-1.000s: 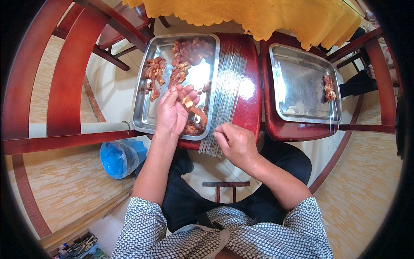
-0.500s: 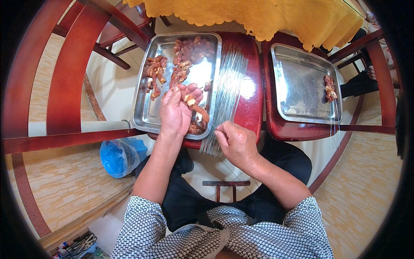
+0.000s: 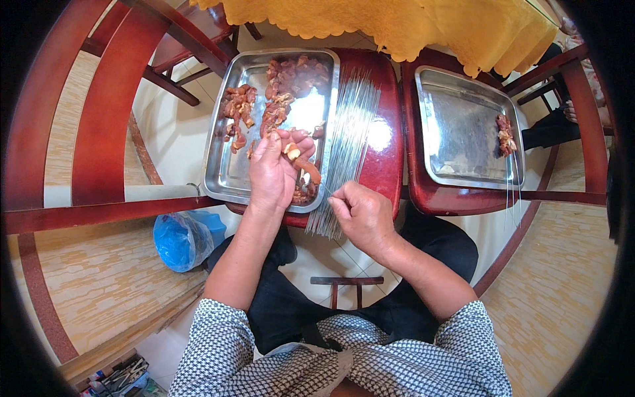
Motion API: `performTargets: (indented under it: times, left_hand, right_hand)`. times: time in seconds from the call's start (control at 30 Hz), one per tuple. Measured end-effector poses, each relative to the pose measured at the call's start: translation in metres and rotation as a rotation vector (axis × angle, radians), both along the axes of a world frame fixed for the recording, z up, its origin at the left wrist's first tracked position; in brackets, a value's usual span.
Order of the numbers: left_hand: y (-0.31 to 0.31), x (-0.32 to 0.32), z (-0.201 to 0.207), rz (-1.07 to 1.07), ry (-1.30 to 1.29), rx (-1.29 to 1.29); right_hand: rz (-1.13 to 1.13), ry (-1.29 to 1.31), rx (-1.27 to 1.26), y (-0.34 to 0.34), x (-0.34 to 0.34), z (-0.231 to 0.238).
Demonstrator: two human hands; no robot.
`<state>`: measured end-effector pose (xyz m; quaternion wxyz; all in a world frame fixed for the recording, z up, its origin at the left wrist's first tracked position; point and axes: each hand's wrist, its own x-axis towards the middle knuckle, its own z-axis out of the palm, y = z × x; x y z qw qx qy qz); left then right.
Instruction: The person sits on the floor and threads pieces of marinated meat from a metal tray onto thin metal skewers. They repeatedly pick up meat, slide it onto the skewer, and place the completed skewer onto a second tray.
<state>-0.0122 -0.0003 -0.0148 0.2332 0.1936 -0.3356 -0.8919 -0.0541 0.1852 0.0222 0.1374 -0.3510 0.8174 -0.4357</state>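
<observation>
My left hand (image 3: 271, 177), palm up over the near side of a metal tray (image 3: 218, 178), holds a strip of raw meat (image 3: 308, 171) with a pale lump of fat. Closed in a pinch, my right hand (image 3: 365, 217) grips a thin metal skewer (image 3: 327, 190), whose far end points toward that meat. Most of this skewer is hidden by the hand and hard to see. Raw meat pieces (image 3: 297, 77) lie in several heaps in the tray. Beside the tray, a bundle of metal skewers (image 3: 352, 126) is spread over a red chair seat (image 3: 387, 132).
At right, a second metal tray (image 3: 456, 180) on another red seat holds skewered meat (image 3: 506, 137), its skewer ends over the rim. A blue bin (image 3: 177, 245) stands at left. A yellow cloth (image 3: 397, 26) hangs at the far side. Another person's hand (image 3: 570, 112) shows at far right.
My left hand has shifted slightly to the right with the meat. My right hand has barely moved, still pinching the skewer.
</observation>
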Motion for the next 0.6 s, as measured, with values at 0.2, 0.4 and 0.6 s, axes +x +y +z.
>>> performTargets:
  times: [0.2, 0.4, 0.6]
  left_hand:
    - [0.0002, 0.0016, 0.0031, 0.000, -0.032, -0.086]
    - [0.0055, 0.0008, 0.0053, -0.031, -0.043, -0.077]
    - [0.0055, 0.0010, 0.0065, -0.064, -0.059, -0.057]
  right_hand:
    - [0.031, 0.009, 0.035, 0.0007, -0.0019, 0.0030]
    - [0.035, 0.055, 0.001, 0.0007, -0.0016, -0.0008]
    - [0.054, 0.088, -0.038, -0.0015, -0.0039, -0.0022]
